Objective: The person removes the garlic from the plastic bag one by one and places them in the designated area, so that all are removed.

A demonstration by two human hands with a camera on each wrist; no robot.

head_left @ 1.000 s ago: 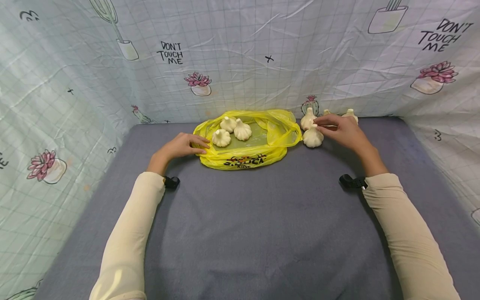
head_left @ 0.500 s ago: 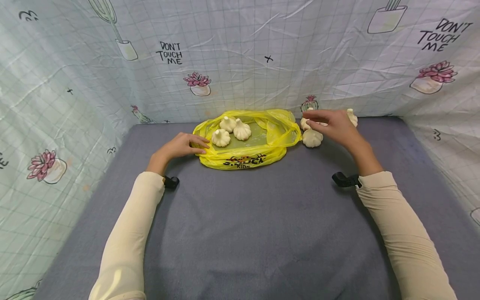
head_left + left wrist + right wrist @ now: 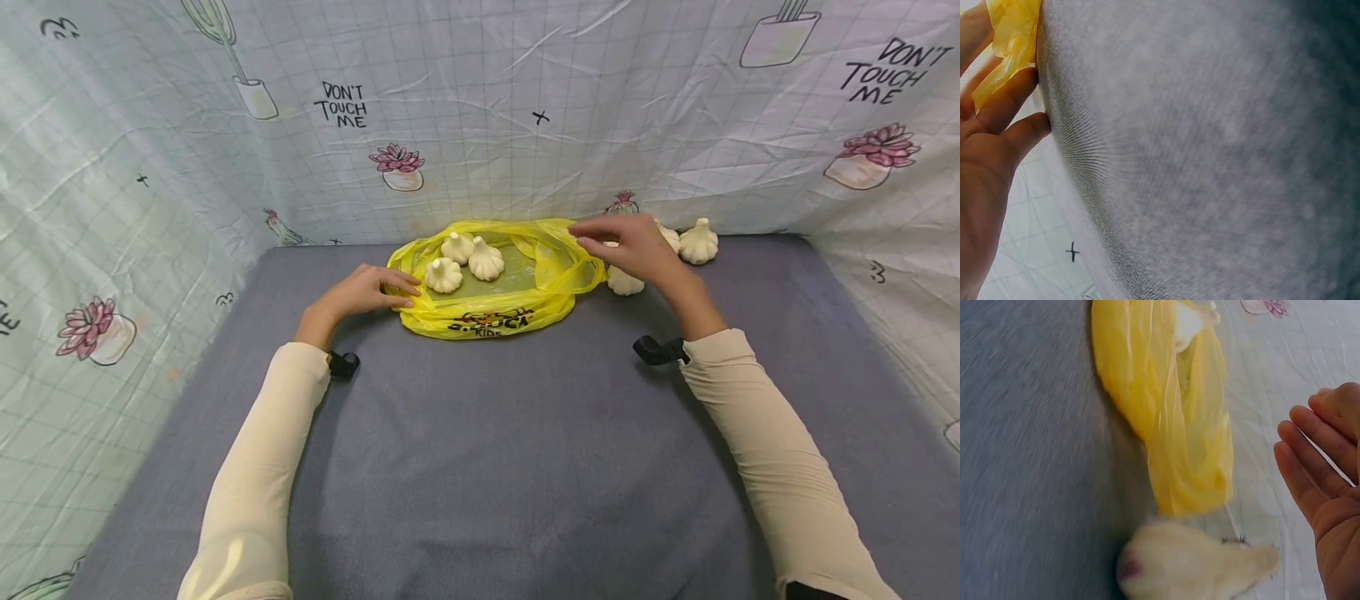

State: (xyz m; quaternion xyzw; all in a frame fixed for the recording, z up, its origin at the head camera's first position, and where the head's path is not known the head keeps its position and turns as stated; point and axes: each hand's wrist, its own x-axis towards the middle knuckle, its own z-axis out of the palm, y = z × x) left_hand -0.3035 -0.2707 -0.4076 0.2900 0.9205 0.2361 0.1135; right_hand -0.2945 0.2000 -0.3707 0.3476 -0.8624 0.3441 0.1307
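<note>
A yellow plastic bag [image 3: 423,319] lies opened at the back of the table, with three garlic bulbs [image 3: 486,260] inside towards its left. My left hand [image 3: 363,290] is at the bag's left rim; in the left wrist view yellow plastic [image 3: 1013,37] passes between its fingers. Above the bag's right end hovers my right hand [image 3: 637,248], its fingers extended and palm bare in the right wrist view. Beneath and behind that hand sit several more garlic bulbs [image 3: 699,242], partly hidden by it. One bulb [image 3: 1185,562] appears blurred beside the bag in the right wrist view.
A grey cloth [image 3: 480,450] covers the table. Patterned sheeting [image 3: 480,150] rises as a wall right behind the bag and the bulbs, and also along both sides. Each wrist carries a black strapped device [image 3: 660,350].
My right hand has moved left from over the loose garlic bulbs to the bag's right end. The left hand, the bag and the bulbs inside stay where they were.
</note>
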